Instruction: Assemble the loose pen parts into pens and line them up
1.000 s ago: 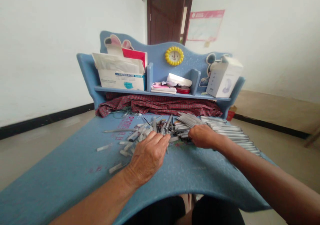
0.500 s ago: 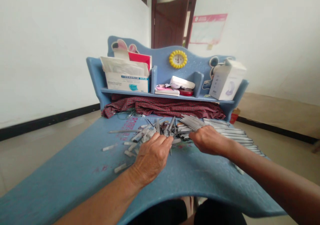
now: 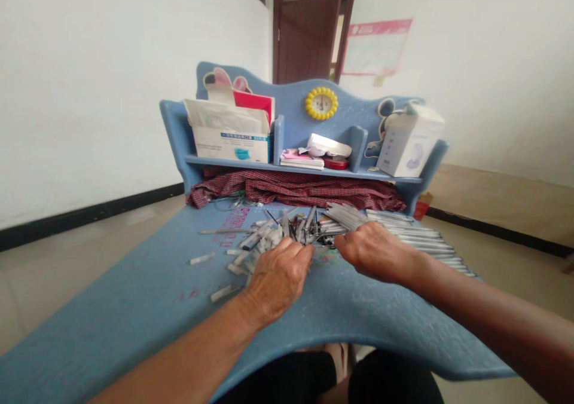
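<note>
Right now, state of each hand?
Left hand: curled at the loose pieces; grip hidden, can't tell.
Right hand: closed by the grey sticks; contents hidden.

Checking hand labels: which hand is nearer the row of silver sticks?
Right: the right hand is beside the silver sticks; the left hand is farther left, near short pieces.

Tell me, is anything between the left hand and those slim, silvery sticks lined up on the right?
Yes: the right hand stands between the left hand and the slim, silvery sticks, hiding part of their row from the camera.
</note>
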Motion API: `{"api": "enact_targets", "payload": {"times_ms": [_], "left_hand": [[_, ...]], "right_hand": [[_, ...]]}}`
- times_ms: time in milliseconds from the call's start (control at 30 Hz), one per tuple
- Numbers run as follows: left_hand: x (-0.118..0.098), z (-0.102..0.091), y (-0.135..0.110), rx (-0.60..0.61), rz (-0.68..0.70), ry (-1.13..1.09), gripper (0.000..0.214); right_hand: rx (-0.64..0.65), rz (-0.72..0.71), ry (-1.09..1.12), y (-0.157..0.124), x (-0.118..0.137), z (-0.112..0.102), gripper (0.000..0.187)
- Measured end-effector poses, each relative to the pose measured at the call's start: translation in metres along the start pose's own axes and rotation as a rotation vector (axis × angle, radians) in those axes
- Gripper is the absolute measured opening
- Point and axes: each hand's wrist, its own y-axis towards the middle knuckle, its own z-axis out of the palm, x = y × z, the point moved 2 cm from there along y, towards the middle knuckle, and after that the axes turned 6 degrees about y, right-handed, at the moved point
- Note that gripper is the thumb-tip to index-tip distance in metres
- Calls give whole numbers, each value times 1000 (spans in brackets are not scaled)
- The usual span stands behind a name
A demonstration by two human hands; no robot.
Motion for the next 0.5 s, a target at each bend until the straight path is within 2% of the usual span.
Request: {"api": "enact_targets", "payload": {"times_ms": [267, 367, 500], "left_hand": [[0, -1, 2, 88, -47, -92, 19], [0, -3, 4, 124, -117, -272, 19], [3, -6, 8, 151, -235, -639, 23]], "right_hand": [[31, -94, -76, 4, 10, -11, 22], [-9, -150, -104, 4, 14, -17, 24], [-106, -227, -110, 4, 16, -27, 25]]}}
